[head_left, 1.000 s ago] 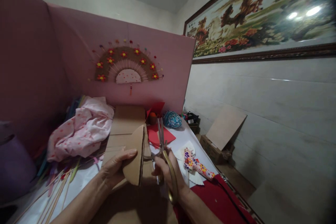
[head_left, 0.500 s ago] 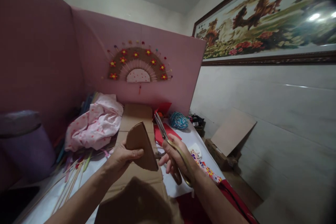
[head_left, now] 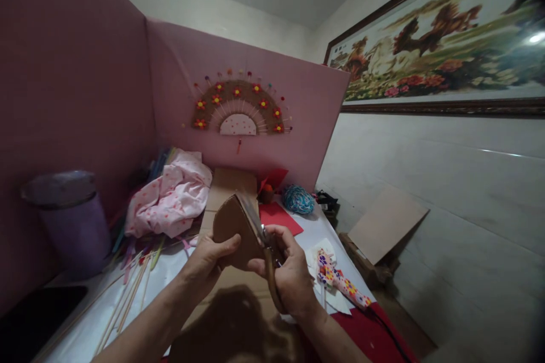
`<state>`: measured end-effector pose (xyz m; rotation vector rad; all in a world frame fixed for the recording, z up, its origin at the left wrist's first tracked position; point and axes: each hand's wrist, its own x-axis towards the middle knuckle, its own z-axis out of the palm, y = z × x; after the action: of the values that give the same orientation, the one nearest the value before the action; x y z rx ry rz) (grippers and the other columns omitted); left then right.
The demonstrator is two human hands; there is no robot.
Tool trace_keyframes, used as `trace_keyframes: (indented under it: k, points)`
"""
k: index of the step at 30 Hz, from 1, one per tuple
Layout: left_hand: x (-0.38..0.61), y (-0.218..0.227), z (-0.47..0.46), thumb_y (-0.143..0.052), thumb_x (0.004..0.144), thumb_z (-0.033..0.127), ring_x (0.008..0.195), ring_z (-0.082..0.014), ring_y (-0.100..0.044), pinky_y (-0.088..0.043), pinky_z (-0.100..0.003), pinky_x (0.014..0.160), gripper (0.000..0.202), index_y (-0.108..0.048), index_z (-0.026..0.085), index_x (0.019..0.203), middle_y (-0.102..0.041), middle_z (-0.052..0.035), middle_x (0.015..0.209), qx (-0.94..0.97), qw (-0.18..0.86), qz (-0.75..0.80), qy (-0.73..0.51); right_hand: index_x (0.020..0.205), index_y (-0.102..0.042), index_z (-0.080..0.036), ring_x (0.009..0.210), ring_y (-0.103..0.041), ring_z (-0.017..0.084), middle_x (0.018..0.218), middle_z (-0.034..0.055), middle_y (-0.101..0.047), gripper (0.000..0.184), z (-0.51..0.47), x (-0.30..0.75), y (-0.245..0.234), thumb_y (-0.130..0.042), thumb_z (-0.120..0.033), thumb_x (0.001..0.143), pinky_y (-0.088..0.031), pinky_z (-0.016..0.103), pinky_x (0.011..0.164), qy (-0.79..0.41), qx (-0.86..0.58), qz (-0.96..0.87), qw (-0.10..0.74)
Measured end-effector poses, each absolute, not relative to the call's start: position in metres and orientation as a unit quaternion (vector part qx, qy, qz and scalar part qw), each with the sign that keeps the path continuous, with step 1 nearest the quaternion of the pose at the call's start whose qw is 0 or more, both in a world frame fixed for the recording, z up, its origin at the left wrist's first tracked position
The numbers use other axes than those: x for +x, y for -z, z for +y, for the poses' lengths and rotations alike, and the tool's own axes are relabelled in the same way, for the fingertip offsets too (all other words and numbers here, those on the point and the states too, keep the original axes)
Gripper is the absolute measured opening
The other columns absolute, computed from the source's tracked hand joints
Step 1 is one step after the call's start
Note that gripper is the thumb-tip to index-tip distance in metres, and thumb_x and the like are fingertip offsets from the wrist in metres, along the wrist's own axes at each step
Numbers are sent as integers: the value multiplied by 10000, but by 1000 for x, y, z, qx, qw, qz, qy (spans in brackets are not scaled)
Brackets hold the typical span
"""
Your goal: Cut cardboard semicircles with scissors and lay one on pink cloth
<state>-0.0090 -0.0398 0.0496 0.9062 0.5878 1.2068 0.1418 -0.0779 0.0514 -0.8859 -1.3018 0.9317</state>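
White tabletop (head_left: 169, 265) lay below, pink panel (head_left: 309, 116) beyond the left hand (head_left: 210, 258), which pinched cardboard (head_left: 234, 221); the right hand (head_left: 293, 275) curled round scissors (head_left: 271, 275).

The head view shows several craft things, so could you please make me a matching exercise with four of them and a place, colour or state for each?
Things:
1. Scissors
2. Ball of yarn
3. Curved cardboard piece
4. Dotted cloth

Descriptions:
A. Held in the left hand
B. Crumpled and pale pink
C. Held in the right hand
D. Blue and white

Pairs: 1-C, 2-D, 3-A, 4-B
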Motion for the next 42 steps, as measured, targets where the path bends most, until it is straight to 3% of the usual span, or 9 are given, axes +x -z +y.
trace_keyframes:
  k: [3,9,13,20,25,30,34,42]
  points:
    - [-6,-48,-42,-834,590,253,690,-210,-661,-518,-282,601,310,-751,138,866,-748,-83,797,411,702,256,-522,958,-553,-198,726,-608,144,826,-11,-661,412,-76,137,-44,-744,-139,598,-466,214,638,-400,-388,-559,614]
    - [-10,-59,-44,-872,515,257,722,-195,-658,-503,-255,679,397,-741,139,870,-746,-70,798,414,666,253,-566,929,-569,-195,717,-607,151,812,-2,-674,407,-80,141,-45,-629,-60,550,-456,210,611,-392,-400,-570,601]
    - [-13,-65,-43,-859,546,257,657,-132,-634,-480,-203,630,324,-724,175,829,-730,-9,752,377,643,262,-613,912,-571,-196,707,-619,162,776,-4,-678,397,-87,139,-45,-689,-82,551,-474,216,605,-403,-418,-557,593]
    - [-12,-60,-39,-846,567,264,593,-111,-608,-470,-193,584,272,-710,142,769,-706,-9,690,356,656,270,-608,904,-577,-192,684,-631,181,758,3,-689,438,-95,135,-44,-796,-166,527,-496,249,616,-412,-460,-533,579]
    - [-11,-56,-38,-817,628,276,656,-129,-633,-486,-210,629,259,-698,141,815,-723,-29,771,367,665,262,-596,893,-562,-201,690,-632,194,756,4,-680,431,-97,134,-45,-791,-189,528,-504,264,610,-416,-470,-518,582]
    - [-15,-53,-38,-864,542,261,637,-137,-651,-505,-218,636,325,-691,176,803,-717,10,703,340,700,223,-588,883,-562,-208,696,-629,176,780,0,-677,411,-100,127,-43,-739,-132,520,-485,234,604,-376,-465,-521,609]
    - [-19,-53,-39,-882,509,277,676,-144,-680,-523,-214,672,392,-703,212,852,-747,31,765,324,722,184,-583,823,-561,-218,650,-619,155,737,-16,-655,352,-103,121,-46,-668,-100,509,-471,209,562,-351,-448,-517,639]
    - [-15,-54,-42,-850,576,254,703,-181,-696,-537,-244,663,351,-696,203,887,-748,-14,772,353,716,189,-572,878,-545,-203,676,-637,184,770,10,-689,468,-107,124,-52,-808,-211,491,-502,254,606,-428,-455,-474,620]
